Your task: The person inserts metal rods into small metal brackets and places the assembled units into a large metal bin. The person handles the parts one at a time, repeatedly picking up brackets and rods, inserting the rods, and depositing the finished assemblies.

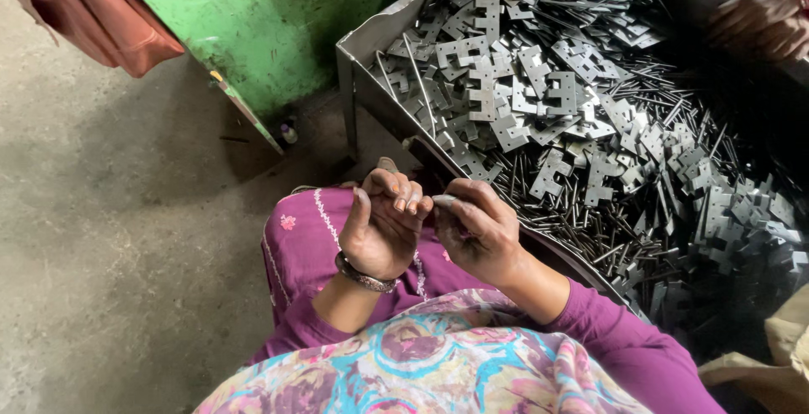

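My left hand (381, 227), with a metal bangle on its wrist, is curled over my lap with its fingers closed on a small grey metal piece whose tip (388, 164) sticks up above the fingers. My right hand (479, 230) is right beside it, fingertips touching the left ones, and pinches a small pale metal part (443, 201). Both hands are held at the near edge of a big metal tray (358, 52). The tray is heaped with flat grey hinge plates (514, 85) and thin metal pins (590, 237).
A green machine body (253, 26) stands left of the tray, with a reddish cloth (101, 18) beside it on the concrete floor (109, 237). Another person's hand (763, 18) rests at the tray's far right edge. A tan sack (779, 347) lies at the lower right.
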